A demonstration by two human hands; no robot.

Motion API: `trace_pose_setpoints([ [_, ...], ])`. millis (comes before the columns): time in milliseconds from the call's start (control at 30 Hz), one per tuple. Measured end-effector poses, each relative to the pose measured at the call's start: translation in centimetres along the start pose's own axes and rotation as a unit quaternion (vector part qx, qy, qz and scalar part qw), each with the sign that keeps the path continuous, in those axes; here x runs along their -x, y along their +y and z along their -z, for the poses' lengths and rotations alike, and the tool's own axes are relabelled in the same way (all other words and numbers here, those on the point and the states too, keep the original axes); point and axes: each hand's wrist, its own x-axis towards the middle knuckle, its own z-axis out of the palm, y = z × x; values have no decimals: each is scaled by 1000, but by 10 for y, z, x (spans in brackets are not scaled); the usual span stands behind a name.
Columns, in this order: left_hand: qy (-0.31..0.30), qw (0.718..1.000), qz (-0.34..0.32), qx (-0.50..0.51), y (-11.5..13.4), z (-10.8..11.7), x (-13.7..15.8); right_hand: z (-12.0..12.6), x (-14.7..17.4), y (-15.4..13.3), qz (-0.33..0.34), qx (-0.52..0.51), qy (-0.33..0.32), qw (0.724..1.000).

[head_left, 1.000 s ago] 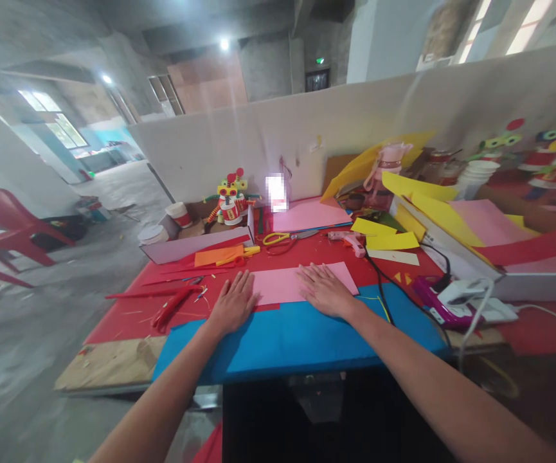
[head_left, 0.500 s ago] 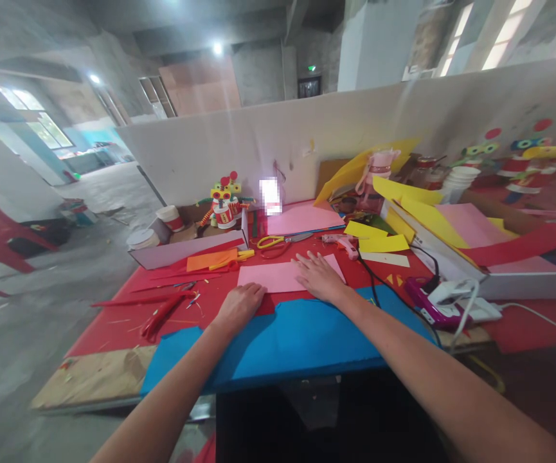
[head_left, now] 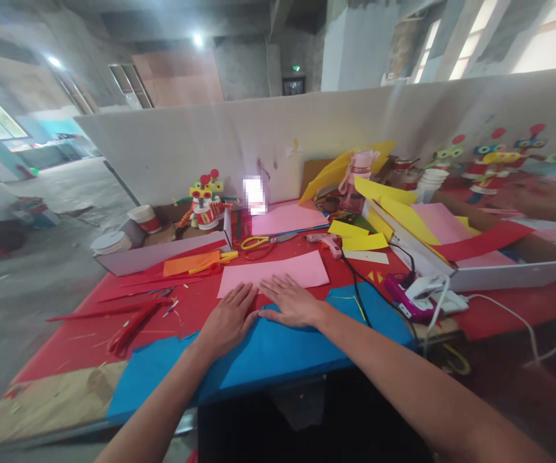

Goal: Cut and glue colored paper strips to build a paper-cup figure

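Observation:
A strip of pink paper lies flat across the red tabletop in front of me. My left hand rests palm down at its near left edge, fingers stretched out. Beside it my right hand lies flat, fingertips on the near edge of the paper, thumb close to the left hand. Both hands are open and hold nothing. Under my palms is a blue sheet along the table's front. Just beyond the paper lie scissors with a yellow and a red handle, and a pink glue gun.
Paper-cup robot figures stand at the back left by a white cardboard box. Orange paper lies at left. At right are yellow sheets, a purple power strip with cables, and a box of coloured paper.
My right hand has slid left and nearer to me along the paper, ending beside my left hand. My left fingers have straightened out. The whole view has swung slightly right.

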Motion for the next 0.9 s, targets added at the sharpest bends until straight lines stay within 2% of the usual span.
trace_pose_setpoints([
  [367, 16, 999, 39, -10, -14, -1, 19, 18, 62, 34, -73, 5, -24, 997],
  [567, -28, 994, 101, -44, -18, 24, 29, 17, 95, 52, -110, 27, 2, 994],
  [667, -29, 986, 133, -91, 5, 40, 9, 11, 104, 55, -117, 47, 29, 992],
  [700, -19, 988, 122, -96, 18, 42, -2, 8, 104, 56, -117, 53, 34, 991],
  [800, -27, 997, 47, -61, 62, 33, -36, 3, 103, 57, -120, 71, 40, 990],
  [900, -42, 998, -30, -20, 100, 9, -63, 0, 102, 58, -120, 87, 45, 988],
])
